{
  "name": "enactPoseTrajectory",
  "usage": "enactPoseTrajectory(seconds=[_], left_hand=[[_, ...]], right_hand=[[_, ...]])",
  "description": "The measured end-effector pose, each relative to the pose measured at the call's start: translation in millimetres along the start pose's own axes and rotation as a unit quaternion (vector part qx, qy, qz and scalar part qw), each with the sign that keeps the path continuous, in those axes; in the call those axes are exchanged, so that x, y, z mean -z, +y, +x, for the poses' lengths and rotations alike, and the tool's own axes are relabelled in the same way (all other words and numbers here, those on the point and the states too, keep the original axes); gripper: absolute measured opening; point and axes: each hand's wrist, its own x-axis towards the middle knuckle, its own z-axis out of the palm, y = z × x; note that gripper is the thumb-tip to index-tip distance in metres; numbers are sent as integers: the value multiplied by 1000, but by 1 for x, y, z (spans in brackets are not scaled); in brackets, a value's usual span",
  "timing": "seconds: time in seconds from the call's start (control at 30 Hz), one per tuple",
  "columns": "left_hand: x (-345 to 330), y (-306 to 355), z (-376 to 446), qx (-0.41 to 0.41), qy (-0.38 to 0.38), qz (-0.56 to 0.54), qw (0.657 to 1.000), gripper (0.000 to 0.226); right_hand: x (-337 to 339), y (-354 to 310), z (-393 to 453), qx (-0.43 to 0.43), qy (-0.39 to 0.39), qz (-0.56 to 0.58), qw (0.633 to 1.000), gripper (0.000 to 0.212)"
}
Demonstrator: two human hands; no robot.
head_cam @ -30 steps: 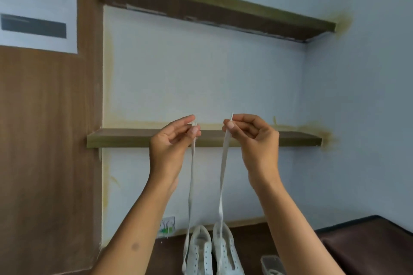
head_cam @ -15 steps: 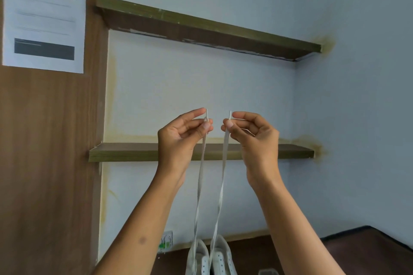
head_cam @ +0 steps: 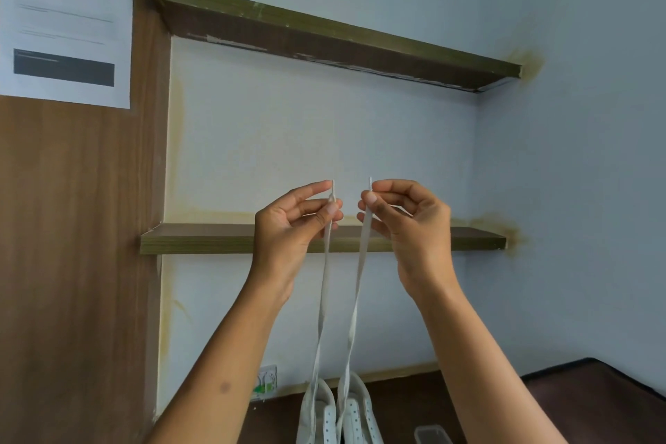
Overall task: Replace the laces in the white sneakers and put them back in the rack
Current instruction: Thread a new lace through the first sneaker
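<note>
Up in front of the wall, both hands are raised side by side, each pinching one end of a white lace. The left hand (head_cam: 293, 227) grips its end between thumb and forefinger, the remaining fingers loosely curled beneath, and the stiff tip pokes up just above the fingertips. The right hand (head_cam: 411, 223) does the same with the other end, thumb pressed against the forefinger and the other fingers curled in behind; its tip also stands clear above the pinch. The two ends are near each other but apart, with a gap of bare wall between them. From the hands the lace (head_cam: 355, 299) hangs down in two flat strands that run almost parallel and drop to the white sneakers (head_cam: 338, 414), which stand side by side on a dark brown surface (head_cam: 403, 404) at the bottom edge of the view. Only the upper parts of the shoes show, with rows of eyelets visible; where the strands enter the shoes is cut off by the frame, so which eyelets they pass through cannot be told. Behind the hands a wooden shelf (head_cam: 201, 238) is fixed to the pale wall, and a second, longer shelf (head_cam: 324, 36) sits higher up. A printed sheet of paper (head_cam: 65, 22) is stuck to the brown wood panel (head_cam: 72, 263) on the left. A small clear container (head_cam: 432, 434), possibly a plastic box, sits just right of the sneakers.
</note>
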Motion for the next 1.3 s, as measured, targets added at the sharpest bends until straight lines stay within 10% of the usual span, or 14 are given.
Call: enactPoseTrajectory(seconds=[0.67,1.3], left_hand=[[119,-199,-77,277,12,256,926,26],[174,-387,-188,339,67,340,875,34]], right_hand=[[86,215,-81,-196,-21,-299,934,8],[88,400,-215,-290,-31,-417,861,28]])
